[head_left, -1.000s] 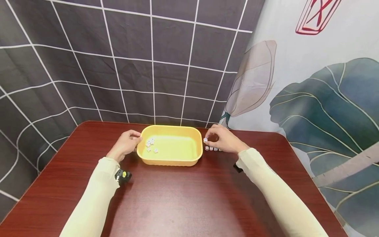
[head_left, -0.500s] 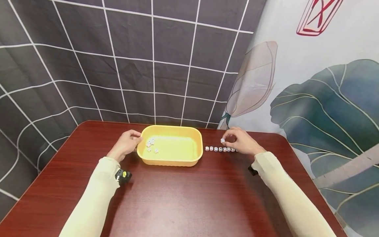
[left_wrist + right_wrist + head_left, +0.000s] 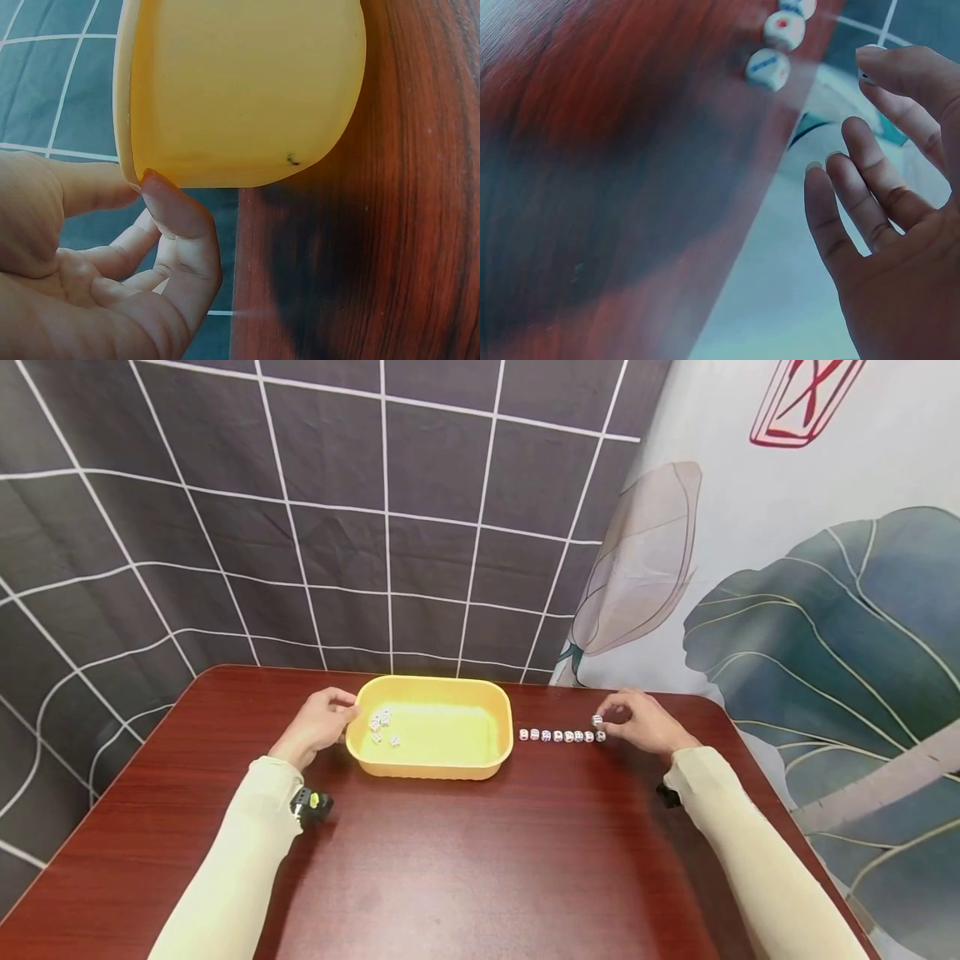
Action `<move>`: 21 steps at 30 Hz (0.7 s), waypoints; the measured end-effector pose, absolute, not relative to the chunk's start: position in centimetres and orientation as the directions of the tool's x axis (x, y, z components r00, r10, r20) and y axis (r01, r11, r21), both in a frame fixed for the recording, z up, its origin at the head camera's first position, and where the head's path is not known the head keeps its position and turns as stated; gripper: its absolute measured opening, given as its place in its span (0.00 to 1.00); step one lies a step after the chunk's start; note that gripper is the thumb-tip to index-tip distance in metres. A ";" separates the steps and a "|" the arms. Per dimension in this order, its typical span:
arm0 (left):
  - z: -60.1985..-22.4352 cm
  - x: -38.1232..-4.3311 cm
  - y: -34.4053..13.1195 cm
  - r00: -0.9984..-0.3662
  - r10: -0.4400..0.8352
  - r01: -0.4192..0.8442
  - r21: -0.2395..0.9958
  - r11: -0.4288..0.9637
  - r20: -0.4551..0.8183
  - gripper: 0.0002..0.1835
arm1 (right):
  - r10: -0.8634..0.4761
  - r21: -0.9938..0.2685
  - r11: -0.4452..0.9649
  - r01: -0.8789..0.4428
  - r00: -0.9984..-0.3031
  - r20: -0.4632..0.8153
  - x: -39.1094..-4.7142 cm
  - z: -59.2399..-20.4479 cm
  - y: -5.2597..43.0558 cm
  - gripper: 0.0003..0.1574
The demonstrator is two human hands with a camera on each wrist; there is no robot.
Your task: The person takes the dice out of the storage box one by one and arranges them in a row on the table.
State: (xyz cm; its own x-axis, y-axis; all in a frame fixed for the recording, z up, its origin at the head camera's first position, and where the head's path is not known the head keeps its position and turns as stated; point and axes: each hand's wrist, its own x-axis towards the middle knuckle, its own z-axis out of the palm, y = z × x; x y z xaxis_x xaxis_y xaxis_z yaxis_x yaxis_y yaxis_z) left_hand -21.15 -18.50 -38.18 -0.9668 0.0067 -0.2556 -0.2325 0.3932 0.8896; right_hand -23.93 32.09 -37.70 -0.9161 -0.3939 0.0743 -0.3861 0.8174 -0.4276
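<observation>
My left hand (image 3: 318, 725) pinches the left rim of a yellow plastic bin (image 3: 431, 772); the left wrist view has thumb and finger meeting at the rim of the bin (image 3: 247, 90). Several white dice (image 3: 385, 718) lie in the bin's left part. To the right of the bin, several dice (image 3: 557, 736) stand in a row on the table. Over the right end of that row, my right hand (image 3: 643, 723) pinches one die (image 3: 597, 720) between thumb and index finger. In the right wrist view the end die (image 3: 768, 70) of the row sits below the fingertips, and the held die is mostly hidden.
The dark red wooden table (image 3: 450, 860) ends at the back against a grey gridded curtain (image 3: 427, 543). A painted floral cloth (image 3: 750, 610) hangs behind its right edge. Each wrist carries a small black device (image 3: 311, 806).
My right hand has moved rightward along the row with the die pinched in it, uncovering more of the row's dice. My left hand and the bin have stayed in place.
</observation>
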 end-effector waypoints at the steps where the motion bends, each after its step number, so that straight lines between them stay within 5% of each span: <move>1: -38.2 -21.2 -18.5 -0.967 0.008 -0.231 0.890 0.393 -0.255 0.20 | -0.382 -0.431 0.823 -0.371 -0.922 0.064 -24.0 -37.8 32.4 0.07; 21: -38.0 -21.1 -18.5 -0.969 0.021 -0.218 0.885 0.411 -0.248 0.20 | -0.311 -0.432 0.866 -0.253 -0.948 -0.068 -24.1 -39.4 35.0 0.05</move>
